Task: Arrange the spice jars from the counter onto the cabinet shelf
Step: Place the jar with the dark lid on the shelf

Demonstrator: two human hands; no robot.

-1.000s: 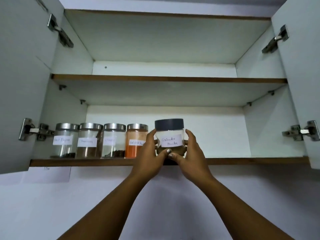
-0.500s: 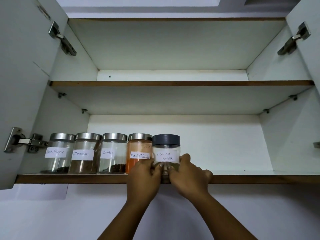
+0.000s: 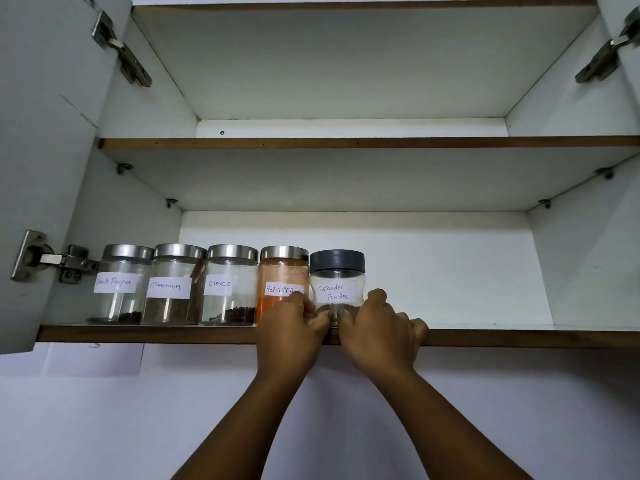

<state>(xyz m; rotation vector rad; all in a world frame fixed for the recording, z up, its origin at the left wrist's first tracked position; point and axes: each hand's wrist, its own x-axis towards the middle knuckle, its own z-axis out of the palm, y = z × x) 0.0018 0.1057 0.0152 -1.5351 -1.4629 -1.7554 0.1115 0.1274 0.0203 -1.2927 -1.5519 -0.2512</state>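
The coriander jar (image 3: 337, 282), gripped low by the left hand (image 3: 292, 336) and right hand (image 3: 379, 336), could be tipped off the shelf edge (image 3: 173, 334) if released carelessly.

To the right of the right grip (image 3: 377, 330) the lower shelf (image 3: 519, 336) runs bare to the cabinet side wall (image 3: 588, 258), leaving wide room for a hand. To the left of the left grip (image 3: 294, 327) the red chilli jar (image 3: 282, 275) stands against the held coriander jar (image 3: 337, 282) (no gap shows between them). The cloves jar (image 3: 230, 285), cinnamon jar (image 3: 175, 285) and black pepper jar (image 3: 121, 285) block the rest. Above both grips there is open air up to the upper shelf (image 3: 346, 143).
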